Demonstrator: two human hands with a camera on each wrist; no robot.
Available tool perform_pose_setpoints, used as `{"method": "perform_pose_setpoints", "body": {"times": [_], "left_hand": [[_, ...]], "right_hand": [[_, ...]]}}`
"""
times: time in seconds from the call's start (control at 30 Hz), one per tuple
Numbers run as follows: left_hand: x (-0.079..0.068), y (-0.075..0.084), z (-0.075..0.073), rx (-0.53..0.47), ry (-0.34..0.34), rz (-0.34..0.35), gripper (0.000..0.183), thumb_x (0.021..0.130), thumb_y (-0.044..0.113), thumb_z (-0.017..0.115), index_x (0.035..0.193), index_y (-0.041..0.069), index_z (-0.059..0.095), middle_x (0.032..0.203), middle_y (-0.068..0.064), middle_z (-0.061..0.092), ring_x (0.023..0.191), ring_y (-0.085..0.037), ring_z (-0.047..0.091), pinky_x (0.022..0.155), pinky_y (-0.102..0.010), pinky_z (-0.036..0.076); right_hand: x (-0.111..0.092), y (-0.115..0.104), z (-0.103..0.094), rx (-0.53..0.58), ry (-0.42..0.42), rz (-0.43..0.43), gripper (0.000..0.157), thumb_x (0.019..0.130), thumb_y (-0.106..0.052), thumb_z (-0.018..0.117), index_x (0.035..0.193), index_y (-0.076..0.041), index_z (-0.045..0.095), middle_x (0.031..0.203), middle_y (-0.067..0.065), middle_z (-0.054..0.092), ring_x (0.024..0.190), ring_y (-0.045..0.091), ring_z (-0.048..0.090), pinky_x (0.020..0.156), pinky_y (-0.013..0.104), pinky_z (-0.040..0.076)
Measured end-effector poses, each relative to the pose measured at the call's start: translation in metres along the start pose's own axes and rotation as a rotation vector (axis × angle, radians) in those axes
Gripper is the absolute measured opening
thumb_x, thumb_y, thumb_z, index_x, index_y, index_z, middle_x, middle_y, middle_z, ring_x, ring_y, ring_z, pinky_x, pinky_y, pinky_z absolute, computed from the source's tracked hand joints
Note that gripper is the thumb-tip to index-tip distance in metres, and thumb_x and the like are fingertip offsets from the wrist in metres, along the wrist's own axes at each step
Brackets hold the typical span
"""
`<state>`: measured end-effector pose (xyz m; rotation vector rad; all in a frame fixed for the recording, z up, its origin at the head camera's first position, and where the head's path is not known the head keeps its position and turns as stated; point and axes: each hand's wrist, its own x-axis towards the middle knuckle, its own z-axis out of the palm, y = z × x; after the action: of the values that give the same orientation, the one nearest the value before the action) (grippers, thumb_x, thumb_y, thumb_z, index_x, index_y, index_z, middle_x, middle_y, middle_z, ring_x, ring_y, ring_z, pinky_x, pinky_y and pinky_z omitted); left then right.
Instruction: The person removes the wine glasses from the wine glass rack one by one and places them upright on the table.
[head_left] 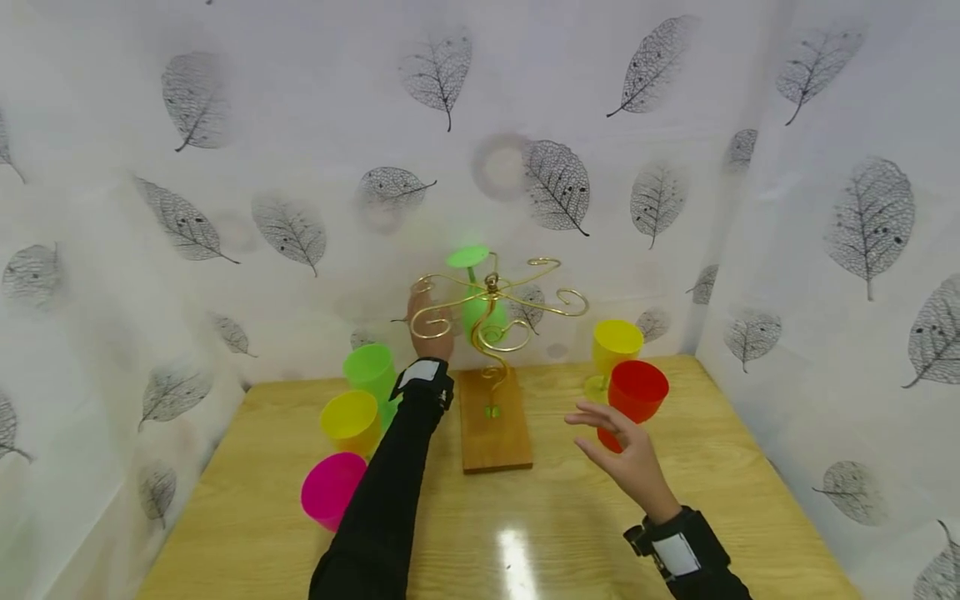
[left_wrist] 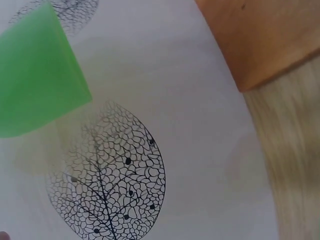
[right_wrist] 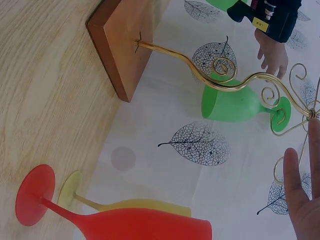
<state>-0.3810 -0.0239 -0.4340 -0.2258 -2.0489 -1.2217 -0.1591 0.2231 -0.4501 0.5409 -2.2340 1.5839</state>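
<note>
A gold wire glass rack (head_left: 487,292) with curled arms stands on a wooden base (head_left: 495,442). From one rear arm a green goblet (head_left: 483,312) hangs upside down, its foot uppermost. My left hand (head_left: 431,321) is behind the rack's left arms; the right wrist view shows that left hand (right_wrist: 273,54) apart from the hanging green goblet (right_wrist: 232,102), fingers loosely extended. In the left wrist view this green goblet (left_wrist: 42,75) has its mouth downward. My right hand (head_left: 626,454) is raised in front of a red goblet (head_left: 637,387), thumb and fingers spread, holding nothing.
Behind the red goblet stands a yellow goblet (head_left: 617,340). Along the left side are green (head_left: 369,371), yellow (head_left: 350,419) and pink (head_left: 332,490) goblets, the nearer ones partly hidden by my left sleeve. Leaf-printed white sheeting (head_left: 480,167) encloses the wooden table (head_left: 570,525).
</note>
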Motion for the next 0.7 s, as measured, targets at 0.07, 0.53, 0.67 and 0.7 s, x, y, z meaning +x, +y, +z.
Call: {"method": "perform_pose_setpoints", "body": {"times": [0.07, 0.53, 0.67, 0.7], "left_hand": [[0.005, 0.0, 0.005, 0.087, 0.039, 0.083, 0.044, 0.089, 0.0, 0.054, 0.132, -0.005, 0.047, 0.136, -0.021, 0.049, 0.13, -0.035, 0.041, 0.113, -0.04, 0.034], [0.026, -0.008, 0.002, -0.092, 0.201, 0.171, 0.036, 0.086, -0.001, 0.057, 0.121, -0.01, 0.055, 0.124, -0.029, 0.054, 0.118, -0.042, 0.049, 0.103, -0.05, 0.041], [0.034, -0.026, 0.001, -0.038, 0.126, 0.036, 0.034, 0.09, 0.0, 0.05, 0.123, -0.005, 0.055, 0.13, -0.026, 0.049, 0.125, -0.039, 0.043, 0.108, -0.049, 0.036], [0.037, -0.032, 0.001, 0.001, 0.11, 0.016, 0.033, 0.091, 0.001, 0.049, 0.123, -0.003, 0.055, 0.13, -0.025, 0.049, 0.126, -0.038, 0.043, 0.109, -0.047, 0.036]], "right_hand": [[-0.002, 0.0, -0.002, 0.002, 0.002, 0.006, 0.045, 0.081, 0.005, 0.067, 0.124, -0.002, 0.056, 0.108, 0.003, 0.071, 0.12, -0.002, 0.052, 0.103, 0.009, 0.035], [-0.018, 0.011, -0.005, 0.023, 0.003, 0.028, 0.036, 0.083, 0.007, 0.064, 0.118, -0.001, 0.059, 0.104, -0.001, 0.072, 0.105, -0.001, 0.061, 0.096, 0.009, 0.042], [-0.016, 0.015, -0.008, 0.011, 0.005, 0.026, 0.035, 0.082, 0.008, 0.063, 0.116, 0.001, 0.059, 0.104, -0.007, 0.072, 0.104, -0.002, 0.061, 0.094, 0.01, 0.044], [-0.015, 0.016, -0.008, 0.01, 0.007, 0.025, 0.035, 0.082, 0.009, 0.063, 0.116, 0.001, 0.059, 0.104, -0.009, 0.071, 0.103, -0.002, 0.062, 0.094, 0.01, 0.045]]}}
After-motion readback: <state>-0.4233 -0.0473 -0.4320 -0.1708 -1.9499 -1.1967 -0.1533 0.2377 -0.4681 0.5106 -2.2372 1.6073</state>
